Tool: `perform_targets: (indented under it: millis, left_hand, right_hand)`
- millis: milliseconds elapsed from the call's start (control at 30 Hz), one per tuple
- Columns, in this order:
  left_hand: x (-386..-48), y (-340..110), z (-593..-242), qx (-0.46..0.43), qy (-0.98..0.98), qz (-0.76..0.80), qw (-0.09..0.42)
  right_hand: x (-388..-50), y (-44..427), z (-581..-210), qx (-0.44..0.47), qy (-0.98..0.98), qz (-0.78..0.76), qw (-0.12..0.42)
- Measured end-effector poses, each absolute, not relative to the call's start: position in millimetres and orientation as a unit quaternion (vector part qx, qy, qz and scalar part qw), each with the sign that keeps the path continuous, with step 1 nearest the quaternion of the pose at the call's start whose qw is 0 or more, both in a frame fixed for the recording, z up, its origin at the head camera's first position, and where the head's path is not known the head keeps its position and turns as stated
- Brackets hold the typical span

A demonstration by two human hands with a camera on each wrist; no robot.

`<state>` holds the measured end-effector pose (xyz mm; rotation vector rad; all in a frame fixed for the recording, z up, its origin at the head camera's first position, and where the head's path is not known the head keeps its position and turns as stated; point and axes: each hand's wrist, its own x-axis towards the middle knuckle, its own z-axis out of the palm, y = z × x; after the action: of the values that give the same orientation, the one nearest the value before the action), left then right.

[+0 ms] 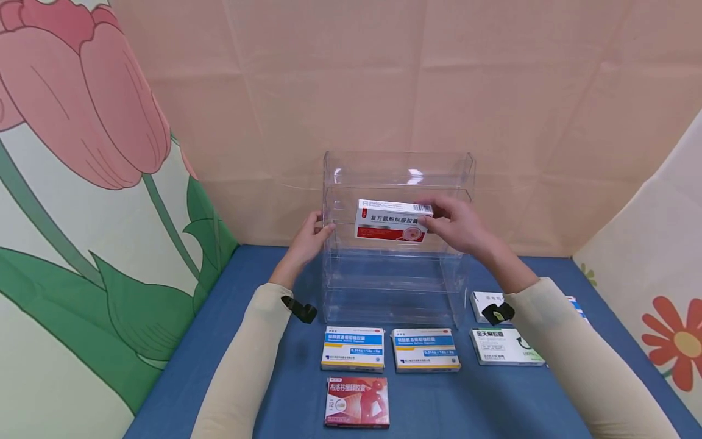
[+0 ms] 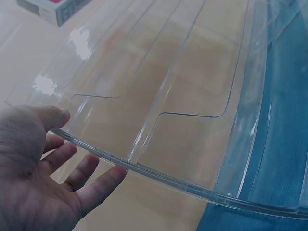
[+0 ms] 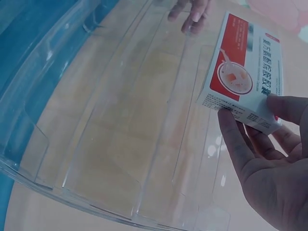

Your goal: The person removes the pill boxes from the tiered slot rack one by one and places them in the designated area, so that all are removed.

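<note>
A clear plastic tiered rack (image 1: 389, 306) stands upright on the blue tabletop. My left hand (image 1: 308, 242) holds the rack's left side edge, and the left wrist view shows the thumb (image 2: 54, 117) on one side of the panel and the fingers against the other. In front of the upper tiers, my right hand (image 1: 459, 227) grips one end of a white and red medicine box (image 1: 390, 223). The right wrist view shows thumb and fingers pinching the medicine box (image 3: 243, 72) at its end, its printed face towards the head camera.
Two blue and white medicine boxes (image 1: 353, 349) lie side by side before the rack, with a red medicine box (image 1: 357, 402) nearer me. To the right, a green and white box (image 1: 504, 347) and a white box (image 1: 485, 303) lie partly under my right forearm. A cloth backdrop (image 1: 411, 91) hangs behind.
</note>
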<state>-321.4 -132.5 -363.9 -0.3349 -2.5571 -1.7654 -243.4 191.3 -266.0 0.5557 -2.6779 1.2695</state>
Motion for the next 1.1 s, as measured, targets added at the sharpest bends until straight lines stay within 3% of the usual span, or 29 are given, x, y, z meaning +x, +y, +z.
perform_targets:
  millis: [1100]
  left_hand:
    - [-325.9, -133.8, -365.3, -0.114, -0.815, -0.569, 0.002]
  right_hand:
    - [-222.3, 218.4, -294.5, 0.199, -0.881, 0.43, -0.002]
